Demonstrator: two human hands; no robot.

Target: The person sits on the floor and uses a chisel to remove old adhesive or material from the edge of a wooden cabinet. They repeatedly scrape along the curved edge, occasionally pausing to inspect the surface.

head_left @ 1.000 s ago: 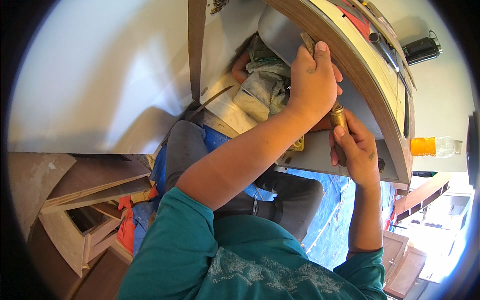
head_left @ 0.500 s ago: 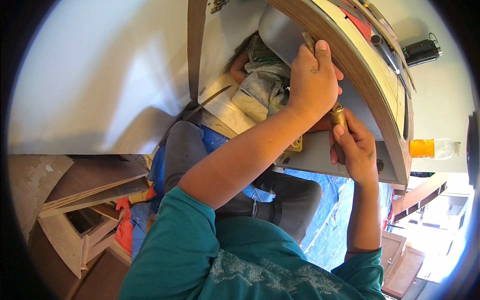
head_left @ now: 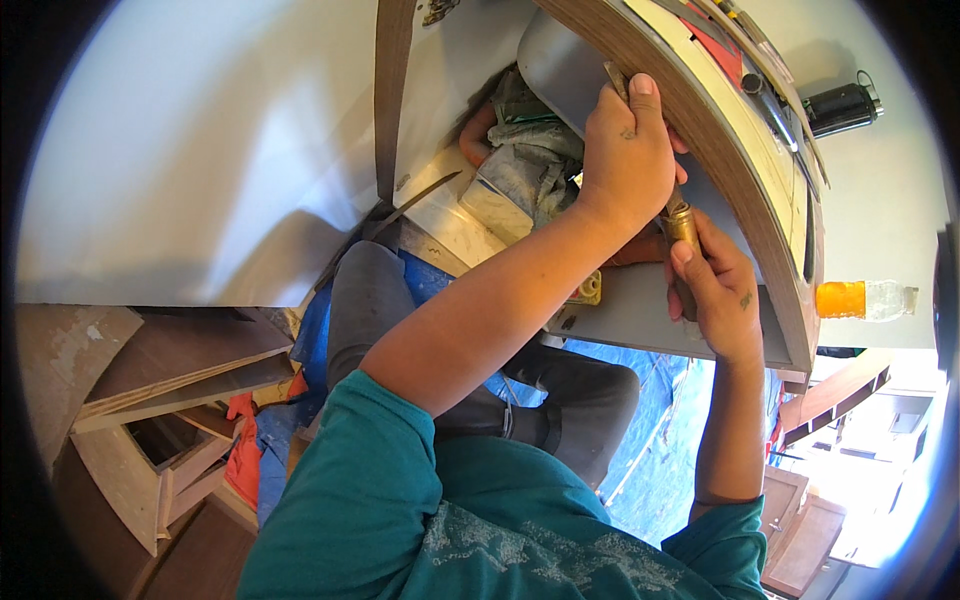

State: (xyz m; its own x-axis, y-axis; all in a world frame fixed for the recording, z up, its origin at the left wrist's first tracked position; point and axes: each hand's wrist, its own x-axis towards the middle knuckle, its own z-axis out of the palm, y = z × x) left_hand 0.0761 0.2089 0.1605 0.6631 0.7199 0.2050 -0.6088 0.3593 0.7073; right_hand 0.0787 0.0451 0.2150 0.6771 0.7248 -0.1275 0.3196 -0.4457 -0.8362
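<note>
A chisel (head_left: 682, 228) with a flat metal blade and a brass-coloured collar lies slantwise along the curved wooden edge (head_left: 715, 150) of a grey-lined cabinet. My left hand (head_left: 630, 150) is closed around its blade, thumb stretched up along it, and the blade's end shows past the fingers. Lower down, my right hand (head_left: 725, 290) grips the handle, thumb lying just below the collar. Whether the blade touches the wood cannot be made out, since my left fingers hide that side.
Rags (head_left: 535, 135) and a yellow-and-white box-like thing lie in the cabinet. Tools, including a black-handled one (head_left: 760, 90), rest on the pale top at right. Beyond stand a black canister (head_left: 843, 108) and a bottle of orange liquid (head_left: 842, 300). Wooden boards (head_left: 180, 360) are stacked at left.
The chisel and both hands have shifted very slightly; my right hand sits a little further right and up. Both grips look the same.
</note>
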